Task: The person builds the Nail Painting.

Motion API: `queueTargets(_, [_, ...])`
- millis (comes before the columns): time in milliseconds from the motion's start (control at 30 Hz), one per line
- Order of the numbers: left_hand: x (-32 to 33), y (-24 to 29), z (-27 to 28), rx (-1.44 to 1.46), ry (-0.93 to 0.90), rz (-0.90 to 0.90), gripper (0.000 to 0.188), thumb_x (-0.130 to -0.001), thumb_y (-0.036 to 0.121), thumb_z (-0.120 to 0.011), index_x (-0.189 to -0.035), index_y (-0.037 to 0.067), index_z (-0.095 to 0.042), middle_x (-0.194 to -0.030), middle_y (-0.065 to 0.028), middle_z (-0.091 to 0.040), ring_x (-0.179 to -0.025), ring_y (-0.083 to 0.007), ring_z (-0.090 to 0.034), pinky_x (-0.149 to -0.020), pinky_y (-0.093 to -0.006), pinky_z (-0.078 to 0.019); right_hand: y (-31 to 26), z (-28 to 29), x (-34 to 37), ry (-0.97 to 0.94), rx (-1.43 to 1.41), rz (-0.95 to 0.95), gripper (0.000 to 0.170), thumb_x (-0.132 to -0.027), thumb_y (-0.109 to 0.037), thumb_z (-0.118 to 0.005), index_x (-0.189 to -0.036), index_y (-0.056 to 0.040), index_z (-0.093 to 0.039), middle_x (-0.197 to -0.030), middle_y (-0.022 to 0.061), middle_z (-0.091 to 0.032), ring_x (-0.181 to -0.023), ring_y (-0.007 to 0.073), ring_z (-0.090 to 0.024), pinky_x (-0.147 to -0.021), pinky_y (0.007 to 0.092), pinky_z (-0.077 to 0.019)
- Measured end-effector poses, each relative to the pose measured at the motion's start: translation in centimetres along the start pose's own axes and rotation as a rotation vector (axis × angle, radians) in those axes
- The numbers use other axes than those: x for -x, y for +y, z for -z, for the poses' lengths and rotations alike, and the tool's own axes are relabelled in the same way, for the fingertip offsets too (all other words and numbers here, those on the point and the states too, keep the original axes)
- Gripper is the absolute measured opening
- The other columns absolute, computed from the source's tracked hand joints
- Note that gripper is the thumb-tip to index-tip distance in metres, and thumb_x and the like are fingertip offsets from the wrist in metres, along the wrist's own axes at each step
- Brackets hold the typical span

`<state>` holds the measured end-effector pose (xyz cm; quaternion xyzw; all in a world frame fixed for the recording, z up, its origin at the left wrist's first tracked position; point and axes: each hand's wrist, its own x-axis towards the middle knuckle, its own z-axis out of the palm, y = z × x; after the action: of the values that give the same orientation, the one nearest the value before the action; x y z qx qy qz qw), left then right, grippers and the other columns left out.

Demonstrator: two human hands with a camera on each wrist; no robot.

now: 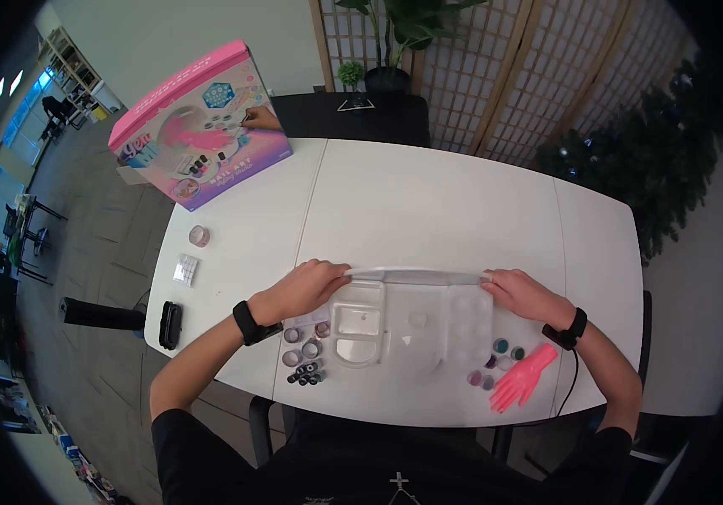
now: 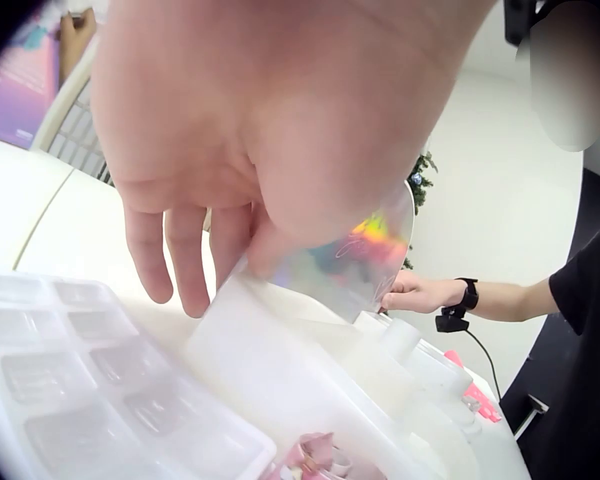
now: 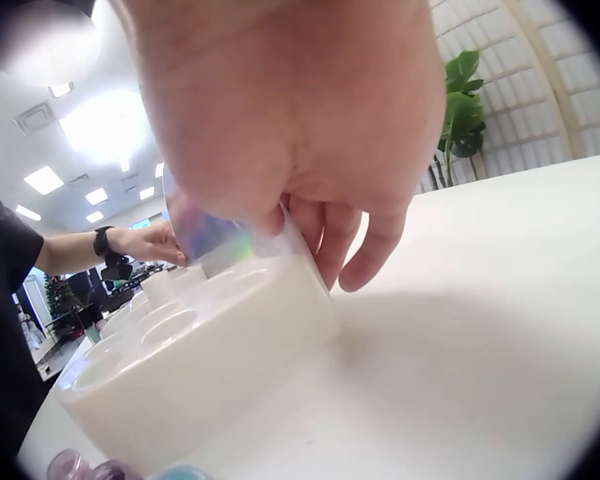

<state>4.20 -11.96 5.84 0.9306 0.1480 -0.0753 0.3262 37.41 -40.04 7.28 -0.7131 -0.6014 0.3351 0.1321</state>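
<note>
A white plastic organizer tray (image 1: 416, 358) with molded compartments and round wells lies on the table in front of the person. Along its far edge stands a shiny iridescent panel (image 2: 365, 265), seen nearly edge-on in the head view. The left hand (image 1: 306, 286) pinches the panel's left end, thumb on the near side and fingers behind. At the opposite end the right hand (image 1: 530, 296) grips the panel in the same way, close over the tray's far right corner. Below the left hand sits a small white tray of square compartments (image 2: 90, 375).
Small glitter pots (image 1: 312, 348) and dark-capped bottles (image 1: 304, 375) stand left of the organizer. To its right lie several more pots (image 1: 501, 346) and a pink model hand (image 1: 523, 380). A nail art box (image 1: 210, 126), a jar (image 1: 199, 236), a packet (image 1: 184, 269) and a black case (image 1: 171, 326) are farther left.
</note>
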Motion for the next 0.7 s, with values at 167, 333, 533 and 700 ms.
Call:
queueTargets(167, [1.3,-0.4,-0.3,0.045,0.238,-0.130,0.027,-0.106,0.014,-0.066,-0.127,0.000,-0.074,-0.117,-0.0247,-0.076,-0.108,-0.0442,-0.073,-0.093,-0.0498,-0.0583,-3.0,1.5,0.7,-0.119,-0.026,-0.176,0.044,-0.113,-0.027,-0.058,-0.144,0.0029,-0.060,-0.118,0.0277,-0.074,-0.113,0.0435,-0.071,-0.100,0.0468,-0.0556])
queueTargets(333, [6.5,-2.0,1.1,-0.020,0.344,-0.005,0.019,-0.105,0.009,-0.065,-0.118,0.001,-0.075,-0.116,-0.0178,-0.077,-0.106,-0.0335,-0.075,-0.095,-0.0436,-0.0594,-4.0,1.3,5.2,0.132,0.147,-0.029,0.068,-0.110,-0.028,-0.063,-0.168,-0.0063,-0.036,-0.156,0.0236,-0.058,-0.145,0.0409,-0.055,-0.122,0.0442,-0.0438])
queueTargets(533, [12.9,-4.4,-1.4,-0.166,0.286,0.288,0.020,-0.101,0.019,-0.070,-0.105,0.000,-0.071,-0.103,-0.0163,-0.076,-0.096,-0.0350,-0.074,-0.086,-0.0444,-0.0576,-11.3,1.1,11.6,0.208,0.172,-0.083,0.054,-0.107,-0.023,-0.066,-0.158,-0.0079,-0.054,-0.144,0.0200,-0.068,-0.131,0.0391,-0.066,-0.113,0.0445,-0.0516])
queueTargets(700, [14.9,-6.7,-4.4,-0.152,0.269,0.361,0.021,-0.100,0.023,-0.071,-0.103,0.002,-0.070,-0.101,-0.0170,-0.076,-0.096,-0.0365,-0.073,-0.086,-0.0467,-0.0572,-14.4,-1.2,13.5,0.172,0.210,0.060,0.043,-0.106,-0.023,-0.066,-0.146,-0.0073,-0.066,-0.131,0.0186,-0.075,-0.118,0.0381,-0.071,-0.106,0.0444,-0.0548])
